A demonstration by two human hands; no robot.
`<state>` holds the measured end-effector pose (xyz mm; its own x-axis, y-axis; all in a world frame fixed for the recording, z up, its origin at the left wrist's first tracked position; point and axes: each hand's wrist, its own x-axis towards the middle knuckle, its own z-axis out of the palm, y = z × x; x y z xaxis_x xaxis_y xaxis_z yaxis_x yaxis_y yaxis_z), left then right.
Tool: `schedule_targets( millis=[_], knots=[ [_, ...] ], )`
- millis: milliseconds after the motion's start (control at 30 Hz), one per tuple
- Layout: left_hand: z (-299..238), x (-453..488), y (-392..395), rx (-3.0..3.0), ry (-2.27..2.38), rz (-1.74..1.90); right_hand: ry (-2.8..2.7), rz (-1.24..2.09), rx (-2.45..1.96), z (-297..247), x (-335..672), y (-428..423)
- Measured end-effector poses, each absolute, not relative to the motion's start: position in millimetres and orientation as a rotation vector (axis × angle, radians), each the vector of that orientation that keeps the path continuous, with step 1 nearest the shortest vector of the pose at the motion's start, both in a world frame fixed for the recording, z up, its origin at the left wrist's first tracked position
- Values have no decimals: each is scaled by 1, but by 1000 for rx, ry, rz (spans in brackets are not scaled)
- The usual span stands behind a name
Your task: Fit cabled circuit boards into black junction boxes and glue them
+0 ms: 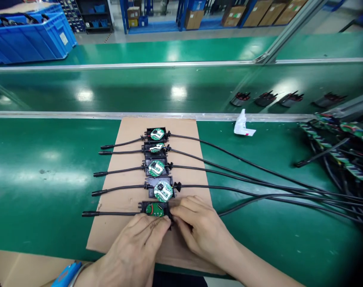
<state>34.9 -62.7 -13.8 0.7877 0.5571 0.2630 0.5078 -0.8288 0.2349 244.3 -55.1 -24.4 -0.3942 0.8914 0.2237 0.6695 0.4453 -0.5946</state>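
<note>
A black plastic housing (143, 206) with a green circuit board (155, 209) in it lies nearest me in a column of similar housings. My left hand (136, 239) holds it from the near side, fingers pressed together at its near right part. At its right end my right hand (199, 225) is closed, thumb and fingers pinching the black cable (229, 211) where it meets the housing; the exact grip is hidden. Beyond it, the neighbouring housing (153, 192) carries a round circuit board (163, 192). A short connector lead (109, 214) runs left from the held housing.
The housings lie on a cardboard sheet (127, 223) on the green table (50, 167). Long cables lead right to a pile of boards and wires (342, 151). A crumpled white paper (243, 125) lies near the back ledge. A blue bin (28, 40) stands back left.
</note>
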Motion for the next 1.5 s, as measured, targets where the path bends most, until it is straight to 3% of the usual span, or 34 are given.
schedule_targets(
  millis=[267, 433, 533, 633, 867, 1100, 1500],
  knots=[
    [-19, 36, -73, 2908, 911, 295, -2182, 560, -1284, -30, 239, -61],
    [-14, 27, -54, 2667, 837, 569, -2284, 593, -1248, -15, 252, -59],
    [-9, 18, -23, 2579, 1029, 625, -2284, 453, -1244, -10, 270, -39],
    [-9, 14, 7, 2555, 1199, 437, -2264, 329, -1346, -18, 282, -20],
    [1, 8, 8, 2294, 1116, 362, -2271, 600, -1294, 5, 287, -42],
    [10, 16, 12, 2451, 1134, 130, -2489, 847, -1360, 34, 268, -28],
    [5, 21, 31, 2283, 1104, 93, -2715, 701, -1479, 22, 240, -1]
  ],
)
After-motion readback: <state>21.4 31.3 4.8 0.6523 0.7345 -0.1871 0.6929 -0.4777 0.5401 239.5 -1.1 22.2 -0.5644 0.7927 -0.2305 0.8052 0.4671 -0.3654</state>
